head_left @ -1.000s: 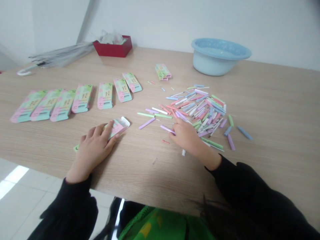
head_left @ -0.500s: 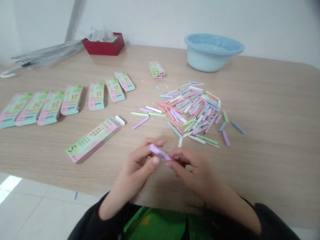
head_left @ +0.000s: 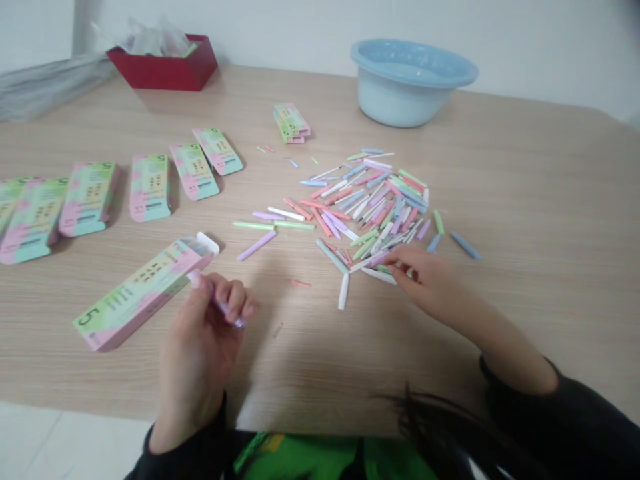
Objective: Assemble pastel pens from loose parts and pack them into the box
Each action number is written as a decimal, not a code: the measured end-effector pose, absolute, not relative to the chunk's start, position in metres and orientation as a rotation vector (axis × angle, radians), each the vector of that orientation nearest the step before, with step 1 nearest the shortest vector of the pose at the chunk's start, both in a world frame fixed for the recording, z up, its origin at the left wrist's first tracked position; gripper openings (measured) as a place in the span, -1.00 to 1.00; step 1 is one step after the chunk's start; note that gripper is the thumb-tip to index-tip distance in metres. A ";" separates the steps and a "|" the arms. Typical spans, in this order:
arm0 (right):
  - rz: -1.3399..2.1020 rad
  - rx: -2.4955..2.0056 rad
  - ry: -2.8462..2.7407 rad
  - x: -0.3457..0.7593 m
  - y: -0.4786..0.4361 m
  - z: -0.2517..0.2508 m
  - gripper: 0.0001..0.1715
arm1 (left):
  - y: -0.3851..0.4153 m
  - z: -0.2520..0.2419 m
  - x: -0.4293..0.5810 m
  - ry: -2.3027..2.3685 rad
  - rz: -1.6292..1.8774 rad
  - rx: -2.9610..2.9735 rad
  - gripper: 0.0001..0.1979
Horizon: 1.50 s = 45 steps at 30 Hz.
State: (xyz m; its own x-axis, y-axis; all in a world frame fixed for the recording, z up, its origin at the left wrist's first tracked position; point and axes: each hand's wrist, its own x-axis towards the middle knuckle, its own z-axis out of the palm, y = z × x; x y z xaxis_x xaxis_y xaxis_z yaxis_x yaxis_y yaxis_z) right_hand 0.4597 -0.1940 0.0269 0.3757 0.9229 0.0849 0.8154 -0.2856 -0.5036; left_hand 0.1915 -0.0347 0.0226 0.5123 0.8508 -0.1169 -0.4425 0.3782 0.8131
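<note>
A lilac pen [head_left: 221, 304] lies slanted in my left hand [head_left: 200, 340], the fingers curled round it. This hand is just in front of an opened pastel pen box [head_left: 143, 287], whose white end flap stands out. My right hand [head_left: 425, 280] is at the near edge of a loose pile of pastel pens and pen parts [head_left: 370, 203]. Its thumb and fingertips are pinched together over the parts there; what they grip, if anything, is hidden. Just left of these fingers, a white pen part [head_left: 343, 291] lies on the wood. A small coral piece [head_left: 301, 283] lies between my hands.
Several flat pastel boxes [head_left: 150, 187] form a row along the left. Further back are a small stack of boxes [head_left: 291, 123], a red box [head_left: 165, 70] with plastic bags, and a light blue basin [head_left: 407, 100]. A clear umbrella [head_left: 50, 83] lies at the far left.
My hands have moved apart. The left carries the lilac pen left towards the opened box; the right has let go of it and reached to the pile. The view has shifted right.
</note>
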 end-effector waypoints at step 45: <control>1.198 -1.194 -0.705 0.339 -0.154 0.050 -0.63 | -0.086 0.015 0.197 0.714 0.593 0.908 -0.73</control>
State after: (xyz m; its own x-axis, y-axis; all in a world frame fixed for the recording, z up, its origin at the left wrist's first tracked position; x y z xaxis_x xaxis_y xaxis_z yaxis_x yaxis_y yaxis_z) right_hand 0.3386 -0.1543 0.0497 0.2753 0.9471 -0.1648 -0.3157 -0.0728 -0.9460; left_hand 0.1966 -0.0864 0.0149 0.6267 0.7210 -0.2957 -0.1589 0.4897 0.8573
